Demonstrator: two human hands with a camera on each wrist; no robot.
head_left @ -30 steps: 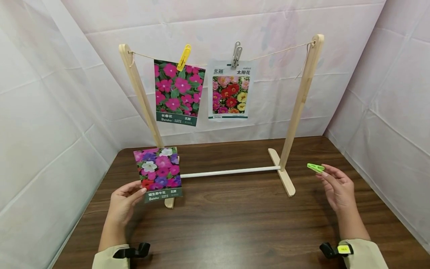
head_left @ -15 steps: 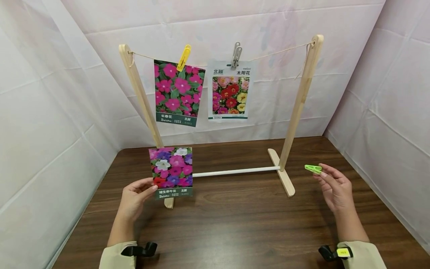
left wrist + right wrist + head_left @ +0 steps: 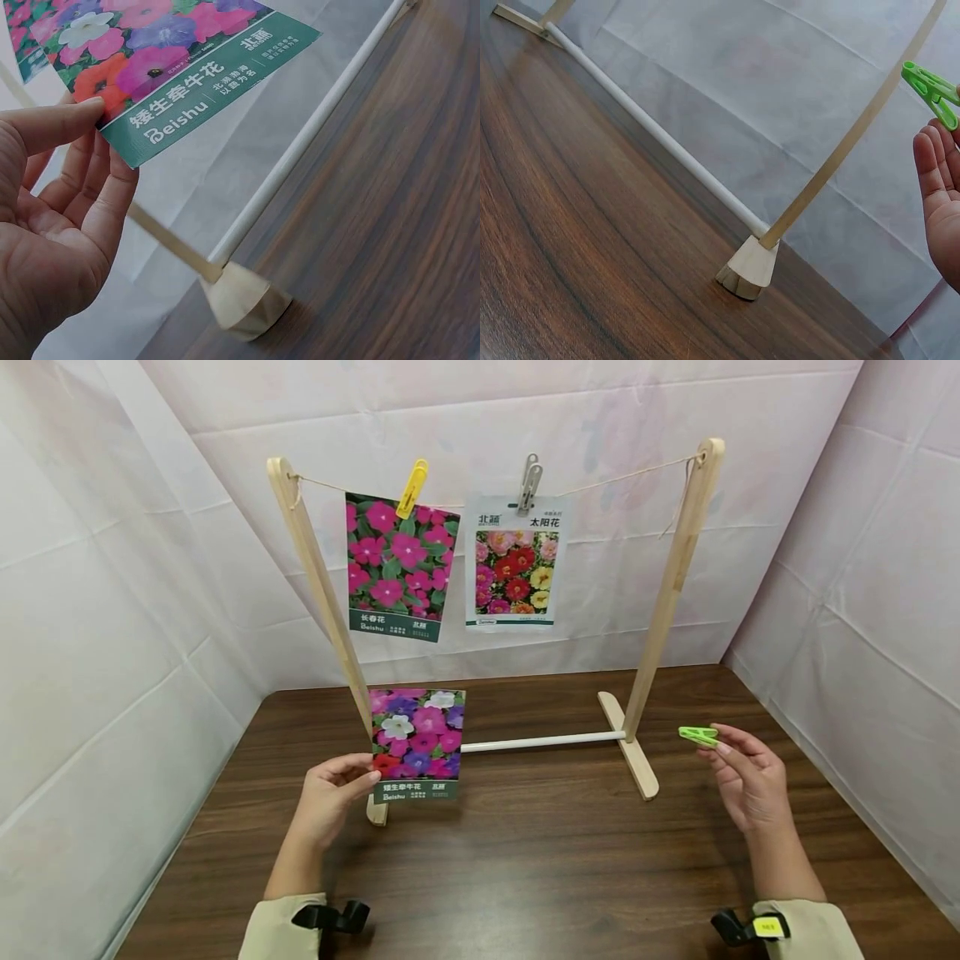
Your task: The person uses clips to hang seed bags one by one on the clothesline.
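Observation:
My left hand (image 3: 335, 787) pinches the lower left corner of a seed packet (image 3: 417, 744) printed with pink, purple and white flowers, holding it upright above the table; the same packet (image 3: 142, 67) fills the top of the left wrist view, thumb on its green band. My right hand (image 3: 744, 777) holds a green clothespin (image 3: 699, 736) between thumb and fingertips, right of the wooden rack (image 3: 673, 578). The clothespin (image 3: 932, 90) shows at the right wrist view's top right. Two other packets hang from the rack's string: one under a yellow clothespin (image 3: 412, 487), one under a grey clothespin (image 3: 528, 482).
The rack's white crossbar (image 3: 540, 742) runs low between two wooden feet (image 3: 631, 753) on the dark wooden table (image 3: 540, 860). White cloth walls (image 3: 97, 610) close in the back and both sides. The string (image 3: 615, 475) between the grey clothespin and the right post is bare.
My left hand has carried the flower packet to the right, from the left post toward the middle of the rack. The right hand with the green clothespin has barely moved.

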